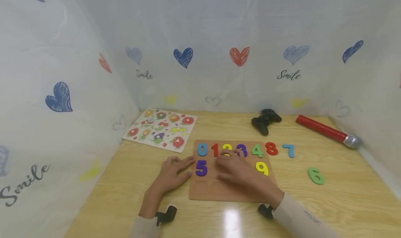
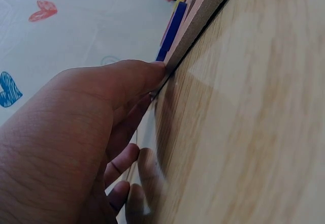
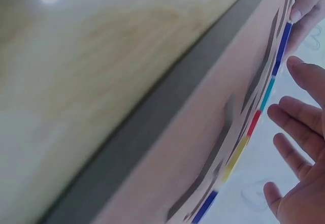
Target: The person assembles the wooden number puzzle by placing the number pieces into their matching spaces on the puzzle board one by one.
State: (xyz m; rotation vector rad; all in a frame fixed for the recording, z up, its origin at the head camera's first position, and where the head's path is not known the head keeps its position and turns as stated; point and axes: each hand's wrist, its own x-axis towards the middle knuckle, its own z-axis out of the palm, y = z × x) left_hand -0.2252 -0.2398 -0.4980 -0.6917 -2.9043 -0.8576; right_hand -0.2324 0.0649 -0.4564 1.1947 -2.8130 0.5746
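Note:
A brown number puzzle board (image 1: 200, 193) lies on the table, with the blue 0 (image 1: 202, 150), red 1, yellow 2, purple 3 and green 4 (image 1: 257, 150) along its top row. Below them sit the purple 5 (image 1: 201, 168) and the yellow 9 (image 1: 261, 168). My left hand (image 1: 172, 173) touches the board's left edge with thumb and fingertips; the left wrist view shows the thumb (image 2: 137, 76) against that edge. Over the middle of the board hovers my right hand (image 1: 235, 168), fingers spread and holding nothing in the right wrist view. It partly hides the 2 and 3.
Right of the board lie a red 8 (image 1: 271, 148), a blue 7 (image 1: 289, 150) and a green 6 (image 1: 315, 175). Farther back are a black game controller (image 1: 266, 121) and a red toy microphone (image 1: 322, 128). A fruit puzzle board (image 1: 150, 140) lies back left.

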